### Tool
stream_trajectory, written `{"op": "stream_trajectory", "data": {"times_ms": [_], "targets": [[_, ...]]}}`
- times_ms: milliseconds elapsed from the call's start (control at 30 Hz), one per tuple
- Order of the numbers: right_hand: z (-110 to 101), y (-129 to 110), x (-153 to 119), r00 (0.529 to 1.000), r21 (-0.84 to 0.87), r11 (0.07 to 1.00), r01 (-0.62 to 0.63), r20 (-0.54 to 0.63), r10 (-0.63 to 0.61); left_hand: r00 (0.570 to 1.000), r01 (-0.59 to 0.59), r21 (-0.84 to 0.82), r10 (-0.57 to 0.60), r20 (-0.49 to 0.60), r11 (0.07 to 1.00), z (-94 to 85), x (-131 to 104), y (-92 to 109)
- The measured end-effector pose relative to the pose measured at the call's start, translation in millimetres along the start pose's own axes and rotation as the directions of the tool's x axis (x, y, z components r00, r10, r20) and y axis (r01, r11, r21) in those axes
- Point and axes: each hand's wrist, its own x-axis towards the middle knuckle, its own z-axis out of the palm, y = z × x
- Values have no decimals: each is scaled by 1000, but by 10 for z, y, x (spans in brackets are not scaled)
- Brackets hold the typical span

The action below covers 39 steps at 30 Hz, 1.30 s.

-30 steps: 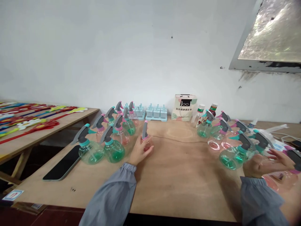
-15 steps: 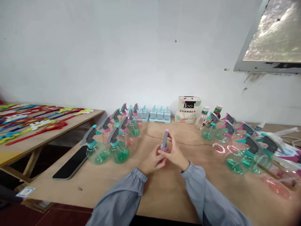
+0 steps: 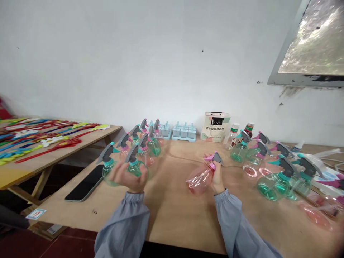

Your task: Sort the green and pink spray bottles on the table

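- Pink spray bottle [image 3: 201, 176] now tipped sideways over the table [image 3: 182, 211], gripped only by right hand [image 3: 218, 178], fingers wrapped around neck.
- Left hand [image 3: 129, 175] gone off, fingers spread, by green bottles [image 3: 134, 168].

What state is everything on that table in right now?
Pink spray bottle: tilted, held by its neck, trigger head on.
Right hand: closed around that neck.
Left hand: open, holding nothing, in front of a green spray bottle.
Phone: flat, screen dark.
Paper bag: upright.
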Motion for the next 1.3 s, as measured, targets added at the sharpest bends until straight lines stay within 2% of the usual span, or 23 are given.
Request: {"op": "stream_trajectory", "data": {"times_ms": [33, 67, 100, 167, 233, 267, 300, 367, 433, 467, 533, 600, 667, 733, 833, 1000, 1200, 1300], "targets": [[-11, -12, 21, 1000, 52, 998, -22, -12, 23, 995, 97, 58, -95, -34, 994, 4, 92, -46], [-17, -26, 34, 999, 97, 994, -46, -13, 47, 984, 178, 94, -177, -16, 979, 1, 159, -88], [-16, -42, 39, 997, 139, 988, -73, -3, 74, 966, 248, 111, -255, 53, 962, -9, 197, -131], [-1, -80, 27, 990, 207, 968, -143, 43, 137, 888, 377, 88, -386, 249, 922, -48, 186, -231], [25, -120, -1, 973, 242, 943, -227, 101, 208, 787, 471, 64, -452, 421, 880, -103, 94, -341], [38, -138, -15, 963, 243, 933, -264, 130, 238, 750, 489, 71, -460, 475, 869, -132, 35, -387], [49, -152, -28, 952, 235, 926, -295, 157, 264, 734, 478, 87, -452, 508, 874, -158, -22, -416], [63, -167, -44, 931, 204, 918, -339, 210, 298, 754, 393, 102, -384, 533, 914, -192, -117, -406], [66, -164, -48, 919, 178, 918, -354, 250, 306, 777, 304, 48, -277, 566, 951, -184, -183, -297], [65, -158, -47, 915, 171, 919, -355, 263, 305, 772, 279, 8, -229, 593, 960, -157, -210, -215], [59, -145, -43, 914, 170, 921, -352, 273, 299, 736, 273, -74, -158, 658, 959, -51, -266, -30], [48, -141, -45, 907, 170, 916, -363, 289, 306, 677, 316, -139, -120, 727, 938, 115, -340, 129], [34, -150, -53, 892, 167, 909, -383, 322, 317, 612, 388, -179, -108, 783, 904, 303, -429, 223], [17, -166, -65, 874, 159, 902, -402, 361, 326, 576, 452, -199, -114, 810, 869, 465, -516, 248], [3, -183, -77, 877, 164, 904, -394, 362, 317, 577, 482, -236, -103, 810, 844, 584, -612, 211], [15, -166, -75, 911, 142, 926, -349, 281, 301, 609, 427, -266, -57, 791, 864, 540, -683, 159], [-12, -142, -85, 922, 99, 936, -338, 236, 308, 580, 455, -254, -68, 812, 853, 537, -699, 154], [-27, -154, -98, 953, 117, 960, -254, 200, 227, 586, 458, -266, -63, 808, 848, 553, -705, 148]]}}
